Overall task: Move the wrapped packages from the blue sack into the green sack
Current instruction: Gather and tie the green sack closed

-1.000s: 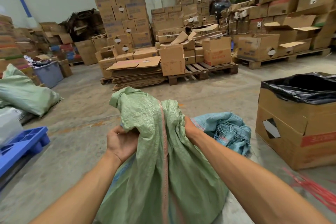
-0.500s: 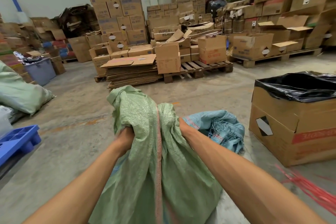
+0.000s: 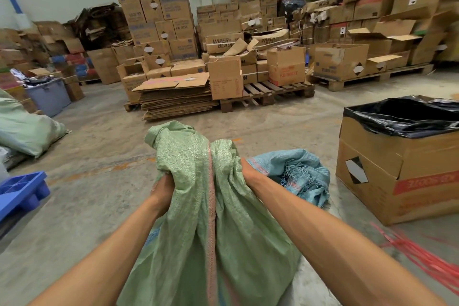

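The green sack (image 3: 198,218) stands bunched and full in front of me, its gathered neck rising between my arms. My left hand (image 3: 164,185) grips the fabric on the neck's left side, its fingers buried in the folds. My right hand (image 3: 248,176) grips the neck's right side, mostly hidden behind the cloth. The blue sack (image 3: 298,171) lies crumpled on the floor just right of the green one, its frayed mouth showing. No wrapped packages are visible.
A cardboard box lined with black plastic (image 3: 402,164) stands at right, red strapping (image 3: 422,256) on the floor before it. A blue plastic pallet (image 3: 22,189) and another green sack (image 3: 24,129) lie at left. Pallets of cartons (image 3: 223,74) fill the back.
My left hand went from an open palm on the sack's neck to a tight grip in the fabric. Both hands have squeezed the neck together. The view drifted slightly.
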`<act>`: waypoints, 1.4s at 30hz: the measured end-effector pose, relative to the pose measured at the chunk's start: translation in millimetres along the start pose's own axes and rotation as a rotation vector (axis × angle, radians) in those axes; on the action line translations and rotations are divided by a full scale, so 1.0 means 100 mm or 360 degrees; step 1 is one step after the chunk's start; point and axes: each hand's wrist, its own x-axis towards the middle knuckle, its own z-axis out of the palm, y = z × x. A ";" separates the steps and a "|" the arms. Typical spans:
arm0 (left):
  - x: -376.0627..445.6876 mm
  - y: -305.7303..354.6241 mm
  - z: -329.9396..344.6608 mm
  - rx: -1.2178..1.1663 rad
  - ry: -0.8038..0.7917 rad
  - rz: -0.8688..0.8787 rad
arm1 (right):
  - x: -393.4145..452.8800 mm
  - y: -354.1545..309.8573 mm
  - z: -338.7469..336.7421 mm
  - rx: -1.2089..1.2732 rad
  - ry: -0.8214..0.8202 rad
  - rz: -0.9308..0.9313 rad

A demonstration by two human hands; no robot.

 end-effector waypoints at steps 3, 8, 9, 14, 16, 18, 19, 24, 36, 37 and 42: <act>-0.01 0.02 0.03 -0.0060 0.0014 -0.0015 | 0.03 -0.02 0.03 -0.0003 -0.0010 -0.0052; -0.06 0.09 0.07 -0.0117 0.0109 -0.0096 | -0.04 -0.03 0.04 -0.0048 -0.0002 -0.0055; -0.06 0.08 0.08 -0.0140 0.0119 -0.0106 | -0.02 0.00 0.03 -0.0074 0.0003 -0.0090; -0.05 0.03 0.15 -0.0100 0.0102 -0.0069 | -0.11 -0.04 0.03 -0.0130 -0.0012 -0.0067; -0.01 0.05 0.14 -0.0122 0.0155 -0.0162 | -0.19 -0.08 0.00 -0.0185 -0.0008 -0.0099; 0.05 0.06 0.08 -0.0179 0.0180 -0.0297 | -0.26 -0.11 -0.07 -0.0368 -0.0003 -0.0108; 0.12 0.07 0.04 -0.0285 0.0141 -0.0387 | -0.28 -0.14 -0.14 -0.0538 0.0045 -0.0147; 0.31 0.04 -0.11 -0.0527 0.0246 -0.0889 | -0.34 -0.24 -0.44 -0.1374 -0.0114 -0.0323; 0.29 0.21 -0.02 -0.0539 0.1531 -0.0984 | -0.55 -0.46 -0.54 -0.1348 -0.0282 -0.0320; 0.26 0.26 0.01 -0.0500 0.1583 -0.0934 | -0.58 -0.49 -0.53 -0.1329 -0.0266 -0.0315; -0.11 0.34 0.14 -0.0027 0.1680 -0.0041 | -0.64 -0.58 -0.60 -0.1215 -0.0128 -0.0312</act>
